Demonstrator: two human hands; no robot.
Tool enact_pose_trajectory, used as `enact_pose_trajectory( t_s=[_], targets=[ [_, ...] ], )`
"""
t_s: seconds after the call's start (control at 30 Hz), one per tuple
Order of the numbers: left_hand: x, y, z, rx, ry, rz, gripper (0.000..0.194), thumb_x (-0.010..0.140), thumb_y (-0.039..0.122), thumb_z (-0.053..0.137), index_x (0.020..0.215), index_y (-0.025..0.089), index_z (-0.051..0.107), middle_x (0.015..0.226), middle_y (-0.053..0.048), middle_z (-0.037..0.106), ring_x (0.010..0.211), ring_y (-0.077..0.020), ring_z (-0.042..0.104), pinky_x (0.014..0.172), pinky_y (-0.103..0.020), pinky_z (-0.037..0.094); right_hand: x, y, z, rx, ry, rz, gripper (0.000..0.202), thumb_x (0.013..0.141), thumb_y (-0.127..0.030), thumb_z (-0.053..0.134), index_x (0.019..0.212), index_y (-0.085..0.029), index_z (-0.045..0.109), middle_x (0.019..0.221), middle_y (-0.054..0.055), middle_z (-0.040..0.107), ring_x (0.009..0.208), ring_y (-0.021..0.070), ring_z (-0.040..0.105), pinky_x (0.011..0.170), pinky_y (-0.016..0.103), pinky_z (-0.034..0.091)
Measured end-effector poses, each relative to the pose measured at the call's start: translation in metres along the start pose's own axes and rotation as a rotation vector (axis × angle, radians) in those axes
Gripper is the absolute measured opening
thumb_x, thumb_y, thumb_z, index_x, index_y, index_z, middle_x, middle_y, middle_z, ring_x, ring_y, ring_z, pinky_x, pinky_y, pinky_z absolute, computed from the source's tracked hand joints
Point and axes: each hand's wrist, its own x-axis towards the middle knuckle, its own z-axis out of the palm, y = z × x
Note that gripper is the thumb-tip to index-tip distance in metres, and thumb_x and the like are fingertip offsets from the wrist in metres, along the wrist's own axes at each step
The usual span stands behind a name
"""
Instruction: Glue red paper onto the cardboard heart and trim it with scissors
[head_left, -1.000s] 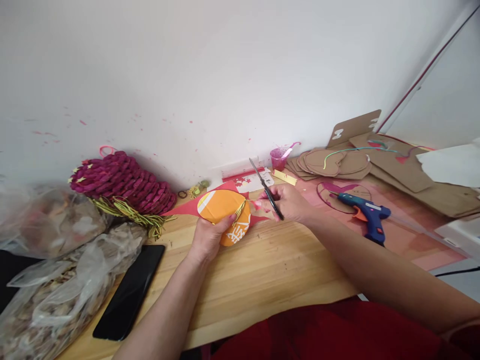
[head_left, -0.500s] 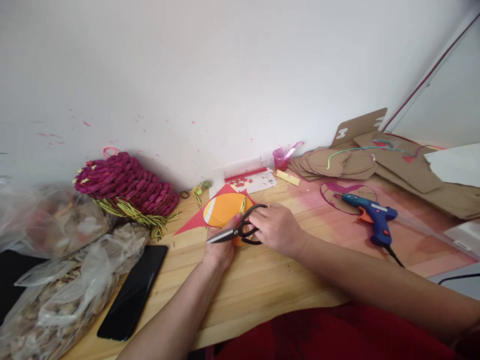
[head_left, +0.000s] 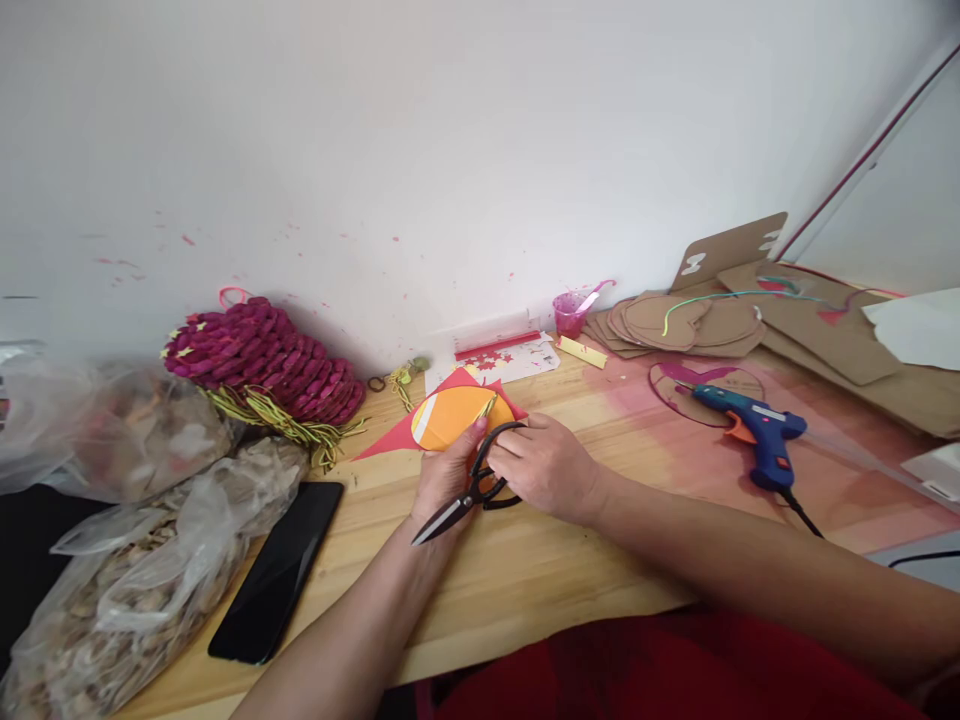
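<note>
Black-handled scissors [head_left: 472, 492] hang from my right hand [head_left: 547, 468], its fingers closed round the handle loops and the blades pointing down-left across my left wrist. My left hand [head_left: 444, 480] holds an orange oval piece [head_left: 452, 415] with a white stripe at its left end. Thin yellow strands [head_left: 489, 408] lie over the oval's right part, near my left thumb. Red pointed paper [head_left: 390, 440] shows behind and beside the oval. Part of my left fingers is hidden under the piece and the scissors.
On the left lie a phone [head_left: 277, 570], plastic bags [head_left: 161, 570] and a magenta woven bundle [head_left: 262, 360]. A glue gun [head_left: 757, 425] rests on the right, before cardboard shapes [head_left: 660, 320]. Near the wall stand a pink cup [head_left: 570, 314] and white paper [head_left: 525, 362] with red bits.
The scissors have swung so that their blades point further down. My right hand has shifted slightly down. The whole view has moved a little, with the table things appearing slightly further right.
</note>
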Motion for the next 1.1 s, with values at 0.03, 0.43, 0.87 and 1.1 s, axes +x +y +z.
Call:
enact_pose_trajectory(
  t_s=[0.03,0.43,0.87,1.1],
  targets=[
    [0.002,0.001,-0.001,0.016,0.006,0.027,0.039,0.061,0.021,0.091,0.094,0.016,0.071,0.083,-0.001,0.076,0.064,-0.0140,0.069,0.061,-0.024,0.057,0.000,0.001,0.000,0.050,-0.002,0.000,0.023,0.096,-0.013,0.044,0.082,-0.019,0.062,0.077,0.002,0.066,0.068,0.0172,0.057,0.071,0.035,0.038],
    [0.026,0.027,-0.021,0.046,0.007,0.270,0.056,0.064,0.018,0.090,0.116,0.020,0.070,0.112,-0.008,0.077,0.096,-0.0232,0.075,0.089,-0.033,0.062,0.005,0.024,-0.024,1.451,-0.381,1.070,0.052,0.067,-0.066,0.077,0.067,-0.017,0.060,0.051,-0.006,0.050,0.034,0.0084,0.047,0.033,0.021,0.036],
    [0.025,0.032,-0.020,0.066,0.037,0.269,0.055,0.063,0.017,0.090,0.115,0.018,0.070,0.114,-0.010,0.076,0.109,-0.0287,0.071,0.095,-0.037,0.060,-0.001,0.024,-0.014,1.511,-0.445,1.014,0.054,0.077,-0.070,0.068,0.070,-0.018,0.053,0.052,-0.006,0.051,0.036,0.0079,0.050,0.035,0.019,0.039],
    [0.021,0.031,-0.017,0.068,0.009,0.272,0.058,0.061,0.020,0.091,0.116,0.018,0.070,0.114,-0.010,0.077,0.105,-0.0279,0.073,0.093,-0.036,0.061,0.002,0.023,-0.016,1.555,-0.483,1.027,0.058,0.073,-0.075,0.067,0.065,-0.020,0.049,0.049,-0.006,0.050,0.034,0.0071,0.046,0.035,0.020,0.040]
  ],
)
